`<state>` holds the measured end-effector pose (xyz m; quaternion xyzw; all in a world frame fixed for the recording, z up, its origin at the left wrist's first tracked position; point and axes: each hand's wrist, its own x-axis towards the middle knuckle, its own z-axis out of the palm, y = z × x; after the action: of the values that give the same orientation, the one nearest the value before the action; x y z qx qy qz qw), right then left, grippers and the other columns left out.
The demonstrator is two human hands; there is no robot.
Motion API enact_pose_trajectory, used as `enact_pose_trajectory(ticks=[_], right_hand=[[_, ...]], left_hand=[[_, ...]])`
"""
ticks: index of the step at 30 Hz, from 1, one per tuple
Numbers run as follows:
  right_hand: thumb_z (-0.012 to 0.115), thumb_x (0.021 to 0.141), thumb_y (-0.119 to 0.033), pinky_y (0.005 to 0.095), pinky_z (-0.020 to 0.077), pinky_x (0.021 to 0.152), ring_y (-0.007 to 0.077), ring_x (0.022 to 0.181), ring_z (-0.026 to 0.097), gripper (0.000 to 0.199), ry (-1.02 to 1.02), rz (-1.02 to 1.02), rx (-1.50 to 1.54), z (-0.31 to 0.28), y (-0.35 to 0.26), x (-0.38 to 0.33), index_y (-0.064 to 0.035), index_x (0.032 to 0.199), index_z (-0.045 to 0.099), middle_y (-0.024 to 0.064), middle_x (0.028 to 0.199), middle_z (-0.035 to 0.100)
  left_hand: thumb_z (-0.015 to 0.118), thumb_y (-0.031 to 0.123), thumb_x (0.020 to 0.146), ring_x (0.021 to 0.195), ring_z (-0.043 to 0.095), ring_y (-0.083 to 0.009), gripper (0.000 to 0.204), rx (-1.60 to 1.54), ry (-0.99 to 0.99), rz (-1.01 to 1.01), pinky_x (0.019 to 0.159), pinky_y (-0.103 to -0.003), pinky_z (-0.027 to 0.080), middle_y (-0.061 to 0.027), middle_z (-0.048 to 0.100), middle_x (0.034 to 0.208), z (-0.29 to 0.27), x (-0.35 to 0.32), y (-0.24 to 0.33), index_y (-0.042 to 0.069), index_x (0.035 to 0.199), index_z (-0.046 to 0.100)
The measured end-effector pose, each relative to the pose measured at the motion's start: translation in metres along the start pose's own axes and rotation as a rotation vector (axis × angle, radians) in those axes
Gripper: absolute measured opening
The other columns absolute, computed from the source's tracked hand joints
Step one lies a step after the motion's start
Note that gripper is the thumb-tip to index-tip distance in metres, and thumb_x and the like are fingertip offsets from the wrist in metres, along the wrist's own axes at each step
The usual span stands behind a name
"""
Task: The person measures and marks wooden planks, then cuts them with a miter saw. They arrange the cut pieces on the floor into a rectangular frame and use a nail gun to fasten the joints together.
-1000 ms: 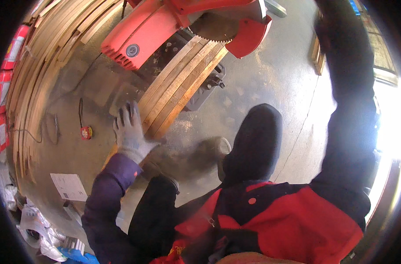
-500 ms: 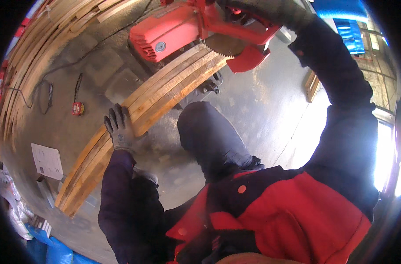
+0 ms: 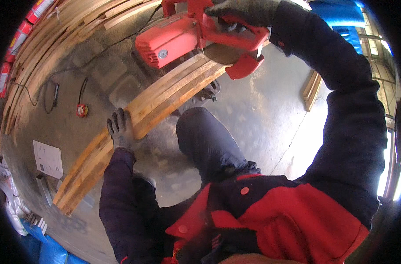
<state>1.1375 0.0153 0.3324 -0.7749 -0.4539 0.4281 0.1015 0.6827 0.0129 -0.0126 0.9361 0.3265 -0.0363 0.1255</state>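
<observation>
Since a second ago, our right hand (image 3: 246,12) has come into view, its grip closed on the red saw (image 3: 169,42). The boards (image 3: 167,93) run beneath the blade (image 3: 220,53); our left hand (image 3: 122,131) rests on them with fingers spread, so uneven pressure could let them shift and bind it.

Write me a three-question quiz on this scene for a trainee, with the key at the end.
1. Multiple choice: where does the left hand rest?
A) On the paper
B) On the boards
C) On the person's knee

2. True or false: the tape measure lies on the floor.

3. Fill in the missing word: the gloved right hand grips the red ____.

Key:
1. B
2. True
3. saw
</observation>
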Motion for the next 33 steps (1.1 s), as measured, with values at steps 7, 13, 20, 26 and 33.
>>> enact_pose_trajectory(ticks=[7, 13, 20, 26, 33], right_hand=[[0.072, 0.095, -0.024, 0.0302, 0.0505, 0.058, 0.0133, 0.064, 0.059, 0.023, 0.065, -0.068, 0.078, 0.023, 0.021, -0.018, -0.0012, 0.093, 0.071, 0.004, 0.074, 0.066], [0.068, 0.097, -0.037, 0.0318, 0.0588, 0.066, 0.0151, 0.073, 0.069, 0.038, 0.167, -0.114, -0.099, 0.051, 0.034, -0.039, -0.0012, 0.109, 0.066, 0.0067, 0.085, 0.068], [0.068, 0.098, -0.031, 0.0334, 0.0557, 0.06, 0.0159, 0.067, 0.065, 0.034, 0.252, -0.149, -0.03, 0.076, 0.047, -0.049, 0.0026, 0.105, 0.065, 0.0093, 0.082, 0.064], [0.065, 0.099, -0.035, 0.0343, 0.0561, 0.058, 0.0173, 0.064, 0.065, 0.037, 0.282, -0.127, 0.016, 0.086, 0.059, -0.051, 0.0015, 0.103, 0.064, 0.0103, 0.077, 0.063], [0.065, 0.098, -0.032, 0.0356, 0.0563, 0.058, 0.0172, 0.064, 0.066, 0.034, 0.237, -0.179, 0.006, 0.083, 0.065, -0.047, 0.0011, 0.103, 0.065, 0.0099, 0.079, 0.065]], left_hand=[[0.084, 0.068, 0.062, 0.154, 0.021, -0.0447, 0.132, 0.046, 0.022, -0.001, 0.123, -0.066, 0.012, -0.0262, 0.024, 0.166, 0.008, 0.0, -0.002, 0.003, 0.161, 0.026], [0.086, 0.068, 0.06, 0.154, 0.023, -0.0439, 0.132, 0.048, 0.074, 0.02, 0.124, -0.065, 0.014, -0.0257, 0.027, 0.165, 0.011, -0.003, -0.002, 0.003, 0.161, 0.028], [0.086, 0.069, 0.056, 0.153, 0.025, -0.0442, 0.136, 0.095, 0.127, 0.036, 0.124, -0.065, 0.015, -0.0255, 0.029, 0.164, 0.029, -0.001, -0.013, 0.004, 0.161, 0.029], [0.086, 0.065, 0.059, 0.153, 0.023, -0.0452, 0.131, 0.05, 0.173, 0.06, 0.123, -0.065, 0.015, -0.025, 0.026, 0.166, 0.03, -0.003, -0.015, 0.003, 0.16, 0.03], [0.086, 0.061, 0.062, 0.153, 0.019, -0.0502, 0.133, 0.113, -0.031, -0.039, 0.122, -0.067, 0.013, -0.0252, 0.021, 0.168, -0.001, 0.005, 0.007, 0.004, 0.163, 0.02]])
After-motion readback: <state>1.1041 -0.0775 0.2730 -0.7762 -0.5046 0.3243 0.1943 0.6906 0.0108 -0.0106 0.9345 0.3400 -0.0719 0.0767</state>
